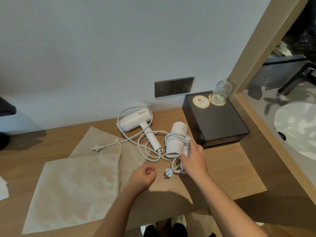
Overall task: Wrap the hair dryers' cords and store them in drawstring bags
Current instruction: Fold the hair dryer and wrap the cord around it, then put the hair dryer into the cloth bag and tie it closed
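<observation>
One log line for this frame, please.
stage: cord wrapping | right hand: grips white cord-wrapped hair dryer | left hand: curled, empty | second white hair dryer: cord loose | beige fabric drawstring bags: flat, unfilled

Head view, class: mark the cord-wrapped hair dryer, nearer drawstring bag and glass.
cord-wrapped hair dryer [172, 147]: head view, barrel.
nearer drawstring bag [77, 185]: head view, cloth middle.
glass [221, 91]: head view, side.
</observation>
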Demonstrator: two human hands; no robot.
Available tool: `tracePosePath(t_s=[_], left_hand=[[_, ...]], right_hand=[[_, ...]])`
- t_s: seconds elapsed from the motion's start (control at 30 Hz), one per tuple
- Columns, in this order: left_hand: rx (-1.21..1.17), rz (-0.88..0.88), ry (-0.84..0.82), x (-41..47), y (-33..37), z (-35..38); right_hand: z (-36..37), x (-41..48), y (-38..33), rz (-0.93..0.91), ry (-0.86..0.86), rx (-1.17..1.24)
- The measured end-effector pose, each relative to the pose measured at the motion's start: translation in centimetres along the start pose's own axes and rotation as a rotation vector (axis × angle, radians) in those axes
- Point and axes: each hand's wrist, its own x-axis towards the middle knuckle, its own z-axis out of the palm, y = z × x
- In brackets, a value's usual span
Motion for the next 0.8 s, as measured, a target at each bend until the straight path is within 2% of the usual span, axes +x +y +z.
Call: tracePosePath(t_s=[0.13,0.3,0.43,0.6,0.8], left_hand=[[0.107,-0.028,0.172,-0.3,-0.9,-2.0],[0.287,-0.093,0.367,-0.8,-3.9,-4.8],[0.408,-0.231,0.370,-1.2,-5.6,-5.5],[0.450,-0.275,0.379,-1.6,-7.6,-5.1],[0.369,-0.181,0.373,-1.6,-9.5,-5.8]], right_hand=[[0.3,-0.8,-3.0,-0.181,0.027,-0.176],[2.1,-1.4,-5.9,-0.317,-0.061,-0.384],[4.4,-2.0,-7.1,-0.399,-0.135,-0.532],[7.7,-3.0,-7.9,-0.510,-0.220,-0.692],[11.0,-3.6,-7.9,-0.604,-0.422,-0.744]])
